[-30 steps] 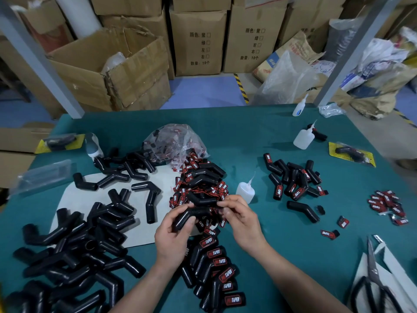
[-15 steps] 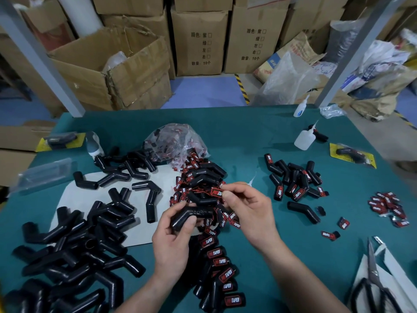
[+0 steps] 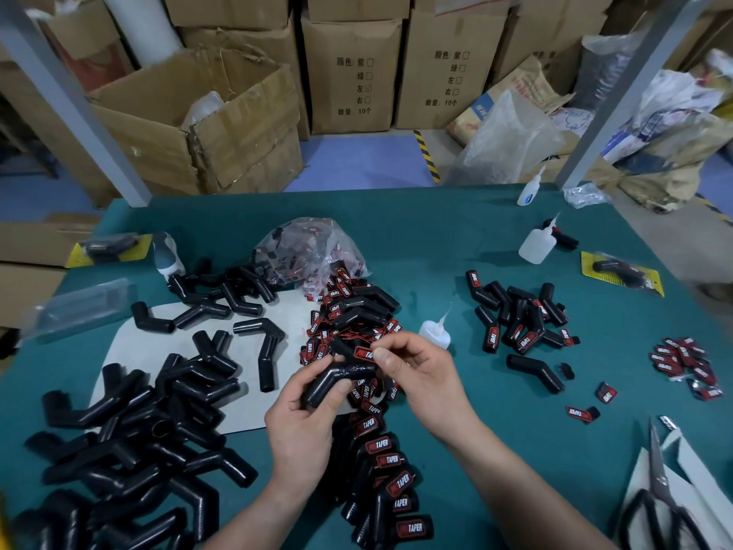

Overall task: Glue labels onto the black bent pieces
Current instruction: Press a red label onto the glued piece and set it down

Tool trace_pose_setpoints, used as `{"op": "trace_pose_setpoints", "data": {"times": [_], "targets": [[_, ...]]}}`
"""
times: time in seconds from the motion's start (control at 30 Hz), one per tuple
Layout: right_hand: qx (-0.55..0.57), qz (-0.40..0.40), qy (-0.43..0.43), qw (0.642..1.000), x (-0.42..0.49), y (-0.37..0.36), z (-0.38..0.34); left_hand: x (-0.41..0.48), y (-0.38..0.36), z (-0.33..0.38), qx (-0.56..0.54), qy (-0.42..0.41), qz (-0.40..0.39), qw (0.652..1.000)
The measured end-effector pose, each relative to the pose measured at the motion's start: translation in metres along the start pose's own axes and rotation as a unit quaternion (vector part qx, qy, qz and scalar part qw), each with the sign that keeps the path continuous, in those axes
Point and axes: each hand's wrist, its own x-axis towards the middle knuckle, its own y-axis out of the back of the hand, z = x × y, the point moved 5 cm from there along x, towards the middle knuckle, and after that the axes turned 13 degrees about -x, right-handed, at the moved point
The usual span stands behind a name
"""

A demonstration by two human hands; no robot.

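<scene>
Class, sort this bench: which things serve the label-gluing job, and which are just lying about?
Job: black bent piece in the left hand; label pinched by the right hand; glue bottle; loose labels; unlabelled pieces.
Lying about: scissors; cardboard boxes; yellow-carded packs.
</scene>
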Motion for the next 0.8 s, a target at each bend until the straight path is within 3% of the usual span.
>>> {"op": "trace_pose_setpoints", "data": {"times": [0.13, 0.37, 0.5, 0.8], "targets": [[-0.001, 0.001, 0.008, 1.0, 0.004, -0.004, 0.009, 0.006, 0.001, -0.012, 0.03, 0.004, 0.005, 1.0], [-0.008, 0.049, 0.013, 0.999, 0.013, -0.005, 0.047, 0.02, 0.012, -0.05, 0.062, 0.101, 0.018, 0.993], [-0.035, 0.05, 0.032, 0.998, 0.014, -0.008, 0.067, 0.022, 0.012, -0.055, 0.087, 0.11, -0.001, 0.99], [0.017, 0.079, 0.019, 0.997, 0.019, -0.005, 0.074, 0.021, 0.011, -0.054, 0.088, 0.104, -0.014, 0.991]]}}
